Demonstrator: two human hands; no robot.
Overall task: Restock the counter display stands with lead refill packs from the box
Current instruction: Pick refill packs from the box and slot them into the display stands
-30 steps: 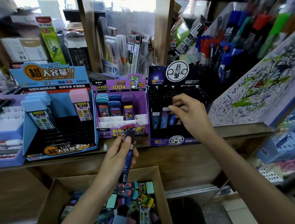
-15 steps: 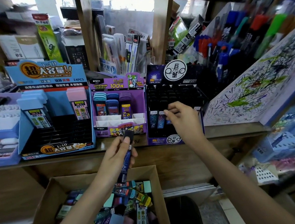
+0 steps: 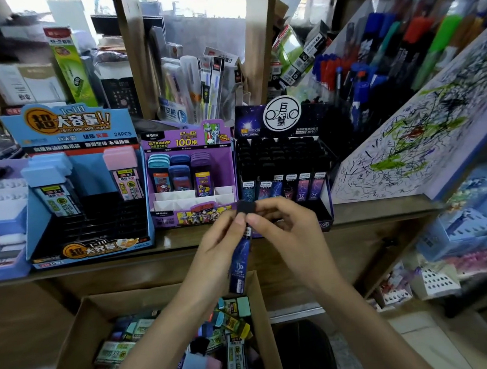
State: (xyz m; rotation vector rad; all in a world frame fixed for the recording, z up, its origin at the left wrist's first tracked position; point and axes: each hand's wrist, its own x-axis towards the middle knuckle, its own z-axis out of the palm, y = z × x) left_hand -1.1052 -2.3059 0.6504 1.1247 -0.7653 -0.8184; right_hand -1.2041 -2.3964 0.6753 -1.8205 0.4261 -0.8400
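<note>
1. Now, the left hand (image 3: pixel 218 245) has its fingers curled round the upper body of a dark blue lead refill pack (image 3: pixel 241 261). The right hand (image 3: pixel 288 236) pinches the same pack between thumb and forefinger just under its black cap (image 3: pixel 245 207). The pack hangs nearly upright, cap uppermost, in front of the counter edge.
2. From where I stand it looks like a handover. The right pinch should be firm before the left lets go, since the pack is slim and looks slick.
3. Its match is the black display stand (image 3: pixel 281 154) at twelve to one o'clock from the hands. The front row (image 3: pixel 292 187) there shows like packs side by side.
4. Keep the cap up and the label forward, then lower the pack straight into a slot. I cannot tell which dark slots behind are free, so look first.
5. Avoid the purple stand (image 3: pixel 187 148) at eleven o'clock and the blue stand (image 3: pixel 79 134) at ten. They seem meant for other packs.
6. At six o'clock, the box (image 3: pixel 73 340) holds plenty more.
</note>
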